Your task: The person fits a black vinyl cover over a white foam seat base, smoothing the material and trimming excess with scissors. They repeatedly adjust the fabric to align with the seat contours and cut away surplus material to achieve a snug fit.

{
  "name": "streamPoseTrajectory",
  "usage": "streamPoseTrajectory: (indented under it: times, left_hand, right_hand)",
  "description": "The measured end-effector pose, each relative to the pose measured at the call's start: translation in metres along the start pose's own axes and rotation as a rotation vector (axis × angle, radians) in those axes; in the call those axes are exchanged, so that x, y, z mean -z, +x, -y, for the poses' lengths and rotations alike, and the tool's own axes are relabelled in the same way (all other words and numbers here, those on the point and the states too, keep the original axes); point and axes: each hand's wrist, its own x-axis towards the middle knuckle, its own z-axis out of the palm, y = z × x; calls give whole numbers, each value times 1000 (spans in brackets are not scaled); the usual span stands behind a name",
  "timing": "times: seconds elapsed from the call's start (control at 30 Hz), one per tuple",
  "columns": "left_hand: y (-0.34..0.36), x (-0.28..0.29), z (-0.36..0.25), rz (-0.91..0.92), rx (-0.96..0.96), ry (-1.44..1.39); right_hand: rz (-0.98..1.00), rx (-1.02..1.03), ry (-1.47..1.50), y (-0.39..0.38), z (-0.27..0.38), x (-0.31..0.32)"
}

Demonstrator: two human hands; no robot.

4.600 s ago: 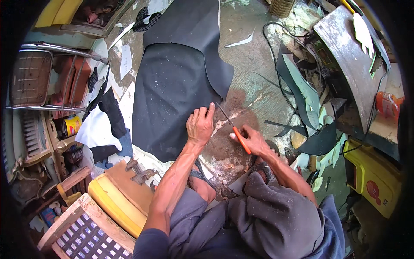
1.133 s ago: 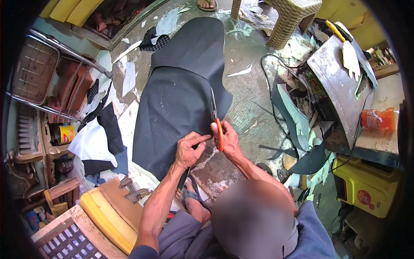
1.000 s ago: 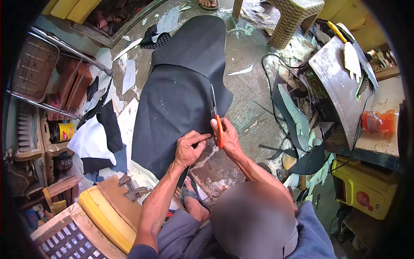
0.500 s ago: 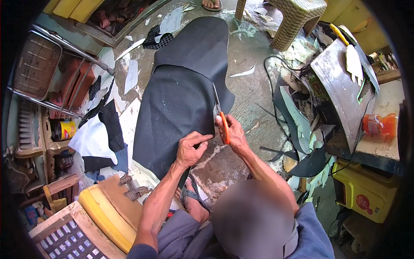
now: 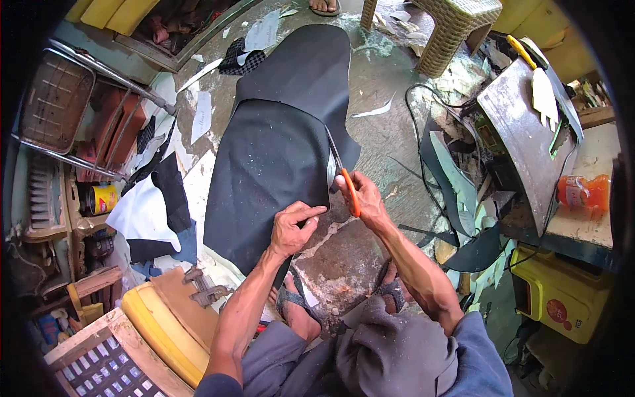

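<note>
A large piece of black leatherette [image 5: 264,165] lies on the floor in front of me, over a second black sheet [image 5: 297,59] that reaches farther away. My right hand [image 5: 366,198] holds scissors [image 5: 352,192] with orange handles. Their metal blades point away from me, along the right edge of the upper piece; whether they are parted is hard to tell. My left hand [image 5: 291,228] lies at the near right corner of that piece, index finger stretched along the edge and the other fingers curled, gripping the material.
White and black scraps [image 5: 149,205] lie on the left beside a metal rack [image 5: 99,73]. To the right are dark offcuts [image 5: 453,185], a cable, a metal sheet [image 5: 522,126] with a white glove, and an orange bottle [image 5: 582,192]. A woven stool [image 5: 456,26] stands far off, near another person's foot [image 5: 324,6].
My right hand and the scissors have shifted slightly to the right, and the scissors have tilted. The left hand stays in place. My right foot now shows below.
</note>
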Motion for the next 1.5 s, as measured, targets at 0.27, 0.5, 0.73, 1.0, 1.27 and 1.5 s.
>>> streamPoseTrajectory:
  times: [0.27, 0.5, 0.73, 1.0, 1.27, 1.5]
  left_hand:
    - [0, -1, 0, 3, -1, 9]
    - [-1, 0, 0, 12, -2, 33]
    - [11, -8, -14, 101, 48, 143]
    - [69, -10, -21, -92, -371, 706]
    - [90, -1, 3, 74, -300, 1007]
    - [98, -12, 1, 93, -257, 1088]
  right_hand:
    - [-6, 78, -70, 5, -1, 9]
    - [-132, 135, -218, 9, -6, 24]
    - [-568, 338, -793, 18, -19, 85]
    - [-155, 454, -342, 116, 22, 30]
    - [114, 309, -104, 117, 60, 84]
    - [98, 324, -35, 130, 26, 79]
